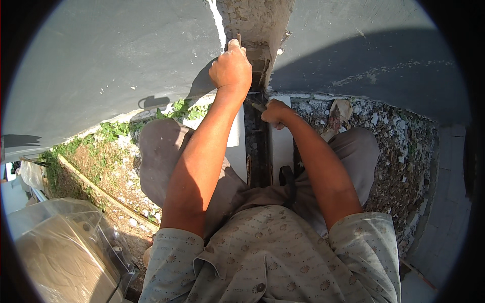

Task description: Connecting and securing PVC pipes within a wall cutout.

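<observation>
My left hand (231,69) is raised in a fist at the rough bare strip (260,20) between two grey wall faces. A thin brown stick-like piece (239,37) pokes out above its fingers; the rest is hidden in the grip. Lower and to the right, my right hand (276,114) is closed round a slim tool with a pale handle (258,106). That tool points left toward the foot of the strip, and its kind is unclear. Below it, a dark narrow channel (259,151) runs toward me between white slabs (281,149).
Grey walls (136,50) rise on both sides ahead. Rubble (399,151) covers the ground at right; weeds (113,131) grow at left. A long wooden strip (106,194) lies near a plastic-wrapped box (65,247). My bent knees flank the channel.
</observation>
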### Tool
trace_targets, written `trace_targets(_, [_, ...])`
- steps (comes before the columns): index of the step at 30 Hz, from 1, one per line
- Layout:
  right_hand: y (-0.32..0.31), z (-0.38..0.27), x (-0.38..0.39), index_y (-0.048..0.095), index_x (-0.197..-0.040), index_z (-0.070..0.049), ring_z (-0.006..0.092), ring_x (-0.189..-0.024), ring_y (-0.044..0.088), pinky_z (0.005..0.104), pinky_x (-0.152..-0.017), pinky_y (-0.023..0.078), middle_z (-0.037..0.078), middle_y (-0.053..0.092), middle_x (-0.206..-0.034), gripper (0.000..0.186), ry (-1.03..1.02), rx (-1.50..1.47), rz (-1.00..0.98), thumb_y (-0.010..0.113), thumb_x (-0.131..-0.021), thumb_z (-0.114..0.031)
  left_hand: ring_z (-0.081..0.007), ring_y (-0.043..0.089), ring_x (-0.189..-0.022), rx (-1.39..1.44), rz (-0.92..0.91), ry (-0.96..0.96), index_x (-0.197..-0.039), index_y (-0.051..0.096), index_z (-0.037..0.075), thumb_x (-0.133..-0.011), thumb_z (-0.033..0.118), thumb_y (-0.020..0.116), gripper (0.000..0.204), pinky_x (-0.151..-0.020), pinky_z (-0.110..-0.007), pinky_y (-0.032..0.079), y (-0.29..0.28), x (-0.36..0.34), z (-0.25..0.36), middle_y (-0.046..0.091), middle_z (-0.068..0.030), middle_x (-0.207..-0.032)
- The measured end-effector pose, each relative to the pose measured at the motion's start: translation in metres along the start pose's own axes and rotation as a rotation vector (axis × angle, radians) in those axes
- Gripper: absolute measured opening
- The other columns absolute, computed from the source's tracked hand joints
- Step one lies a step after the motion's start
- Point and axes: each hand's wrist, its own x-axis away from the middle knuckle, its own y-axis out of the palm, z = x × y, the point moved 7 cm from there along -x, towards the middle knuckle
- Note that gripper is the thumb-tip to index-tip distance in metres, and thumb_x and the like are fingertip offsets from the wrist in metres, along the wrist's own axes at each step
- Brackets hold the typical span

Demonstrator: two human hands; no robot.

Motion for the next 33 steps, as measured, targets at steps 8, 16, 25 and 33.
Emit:
trace_targets(8, [0.012, -0.022, 0.008, 0.06, -0.106, 0.001, 0.0354, -0.092, 0.063, 0.0418, -0.08, 0.049, 0.021, 0.064, -0.097, 0.031, -0.278, 0.637, 0.335, 0.053, -0.077, -0.011, -0.0365, 0.065, -0.071, 0.041, 0.012, 0.006, -0.096, 0.055, 0.01, -0.09, 0.028, 0.05, 0.02, -0.063, -0.046, 0.051, 0.0, 0.001, -0.001, 0.066, -0.0164, -0.073])
trace_targets(16, [0.045, -0.014, -0.003, 0.033, -0.133, 0.008, 0.035, -0.098, 0.061, 0.0425, -0.072, 0.052, 0.024, 0.06, -0.106, 0.057, -0.217, 0.591, 0.482, 0.052, -0.082, -0.01, -0.0384, 0.064, -0.079, 0.08, -0.039, -0.061, -0.102, 0.059, 0.008, -0.087, 0.031, 0.054, 0.027, -0.071, -0.047, 0.049, -0.001, 0.001, -0.003, 0.066, -0.0197, -0.08])
trace_targets(25, [0.024, -0.027, 0.007, 0.038, -0.13, 0.008, 0.0476, -0.117, 0.042, 0.0599, -0.081, 0.044, 0.034, 0.042, -0.126, 0.052, -0.026, 0.446, 0.501, 0.05, -0.085, -0.015, -0.0364, 0.065, -0.073, 0.057, -0.001, -0.007, -0.095, 0.055, 0.01, -0.088, 0.027, 0.053, 0.019, -0.065, -0.046, 0.051, -0.002, 0.002, -0.001, 0.066, -0.0176, -0.075])
trace_targets(33, [-0.002, -0.033, 0.025, 0.043, -0.127, 0.008, 0.0445, -0.127, 0.028, 0.0638, -0.096, 0.027, 0.026, 0.036, -0.135, 0.05, -0.14, 0.665, 0.598, 0.05, -0.083, -0.014, -0.0359, 0.066, -0.073, 0.082, 0.011, -0.003, -0.096, 0.055, 0.009, -0.088, 0.026, 0.053, 0.019, -0.064, -0.046, 0.051, -0.003, 0.001, -0.002, 0.066, -0.0171, -0.074])
